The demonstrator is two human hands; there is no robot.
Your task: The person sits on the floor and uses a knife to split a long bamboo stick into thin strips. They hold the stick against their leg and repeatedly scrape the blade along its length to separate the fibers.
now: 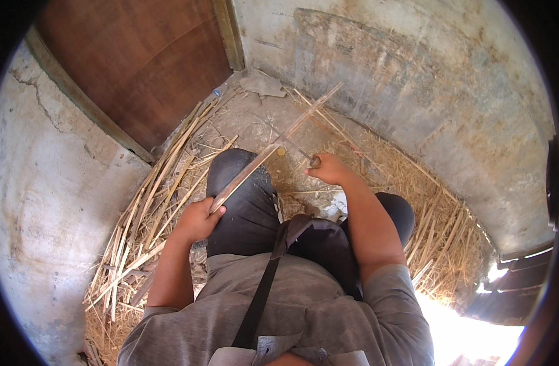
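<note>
Over left thigh (pixel 240 229), wooden strip (pixel 264 156), near end tight in left fingers (pixel 220 211); knife (pixel 297 147) tight in right fingers (pixel 313 173)

the long flat wooden strip (pixel 249 173) goes from the left hand (pixel 198 219) over the left leg (pixel 240 226) and out ahead. the thin metal blade (pixel 297 148) in the right hand (pixel 329 169) crosses it. long dry plant stalks (pixel 163 189) lie on the dusty ground (pixel 237 119) at left; loose dry straw (pixel 432 201) lies at right, by the rough plaster wall (pixel 438 79). the flat wooden door (pixel 133 61) is ahead left.
</note>
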